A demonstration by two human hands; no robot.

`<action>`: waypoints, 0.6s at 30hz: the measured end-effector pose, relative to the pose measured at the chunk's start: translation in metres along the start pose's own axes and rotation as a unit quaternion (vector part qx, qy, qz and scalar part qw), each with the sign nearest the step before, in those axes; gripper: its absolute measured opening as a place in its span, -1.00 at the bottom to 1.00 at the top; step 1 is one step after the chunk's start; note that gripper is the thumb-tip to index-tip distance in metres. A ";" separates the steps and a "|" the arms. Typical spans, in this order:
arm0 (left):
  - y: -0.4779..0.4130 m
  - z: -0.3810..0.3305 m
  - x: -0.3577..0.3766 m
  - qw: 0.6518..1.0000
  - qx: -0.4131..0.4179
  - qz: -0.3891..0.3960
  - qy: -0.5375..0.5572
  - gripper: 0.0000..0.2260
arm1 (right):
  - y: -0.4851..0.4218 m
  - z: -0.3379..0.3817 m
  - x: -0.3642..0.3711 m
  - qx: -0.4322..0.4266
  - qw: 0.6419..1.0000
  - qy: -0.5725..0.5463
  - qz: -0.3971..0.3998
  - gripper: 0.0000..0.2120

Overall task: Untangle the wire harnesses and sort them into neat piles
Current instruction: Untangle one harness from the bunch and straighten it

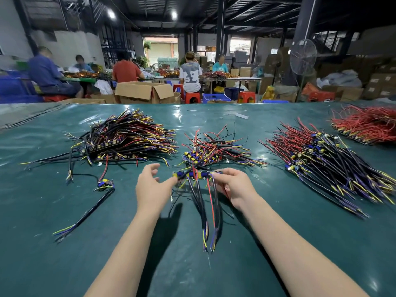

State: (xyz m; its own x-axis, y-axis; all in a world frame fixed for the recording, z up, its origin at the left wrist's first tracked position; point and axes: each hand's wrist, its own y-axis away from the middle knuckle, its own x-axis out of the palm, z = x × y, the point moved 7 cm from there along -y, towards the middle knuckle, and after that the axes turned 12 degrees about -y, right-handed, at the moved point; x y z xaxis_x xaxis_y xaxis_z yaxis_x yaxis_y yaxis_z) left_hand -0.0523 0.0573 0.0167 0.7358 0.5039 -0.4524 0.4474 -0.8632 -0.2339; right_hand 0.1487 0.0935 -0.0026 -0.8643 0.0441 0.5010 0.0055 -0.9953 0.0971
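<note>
A small row of wire harnesses (196, 175) with blue and yellow parts hangs just above the green table (278, 243), its black, red and yellow wires trailing toward me. My right hand (232, 185) pinches its right end. My left hand (153, 185) touches its left end with a fingertip, the other fingers spread. Right behind it lies a tangled heap of harnesses (216, 151). A large sorted pile (130, 138) lies at the left and another pile (325, 159) at the right.
A single loose harness (105, 185) with a long black lead lies left of my left hand. A red-wire pile (368, 125) sits at the far right. Beyond the table's far edge are cardboard boxes (143, 92), stools and several seated people.
</note>
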 end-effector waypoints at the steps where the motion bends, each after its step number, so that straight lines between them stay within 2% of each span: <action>1: 0.003 -0.002 0.004 1.000 0.006 -0.001 -0.006 -0.54 | 0.000 -0.002 -0.001 0.011 0.999 -0.048 -0.014 -0.88; 3: 0.011 -0.006 0.009 0.999 0.009 -0.037 -0.009 -0.55 | -0.001 -0.005 0.000 0.033 0.989 -0.143 -0.036 -0.85; 5: 0.017 -0.002 0.017 0.994 -0.059 -0.044 0.083 -0.57 | 0.002 -0.012 0.010 0.070 0.980 -0.185 -0.015 -0.84; 6: 0.019 0.001 0.026 0.976 -0.110 -0.012 0.185 -0.60 | 0.005 -0.017 0.017 0.093 0.980 -0.178 0.004 -0.85; 7: 0.021 0.002 0.038 0.941 -0.157 0.040 0.298 -0.65 | 0.006 -0.022 0.020 0.110 0.981 -0.157 0.019 -0.87; 8: 0.024 0.000 0.049 0.899 -0.189 0.097 0.382 -0.73 | 0.008 -0.025 0.023 0.122 0.984 -0.129 0.031 -0.89; 9: 0.026 -0.002 0.054 0.874 -0.197 0.137 0.422 -0.83 | 0.009 -0.026 0.025 0.127 0.985 -0.107 0.041 -0.90; 11: 0.024 -0.005 0.052 0.876 -0.170 0.150 0.426 -0.95 | 0.012 -0.026 0.029 0.129 0.985 -0.103 0.059 -0.87; 14: 0.021 -0.008 0.043 0.881 -0.145 0.131 0.431 -0.86 | 0.015 -0.022 0.033 0.118 0.983 -0.111 0.083 -0.83; 18: 0.025 -0.013 0.044 0.877 -0.132 0.157 0.434 -0.85 | 0.017 -0.021 0.035 0.110 0.983 -0.105 0.104 -0.83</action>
State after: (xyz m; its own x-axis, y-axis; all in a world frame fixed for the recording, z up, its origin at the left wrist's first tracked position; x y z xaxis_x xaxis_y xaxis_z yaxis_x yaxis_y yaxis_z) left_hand -0.0021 0.0580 0.0018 0.9021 0.1752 0.3943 0.1716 -0.9842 0.0446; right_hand 0.1083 0.0762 -0.0013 -0.7111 -0.1178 0.6932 0.2986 -0.9431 0.1460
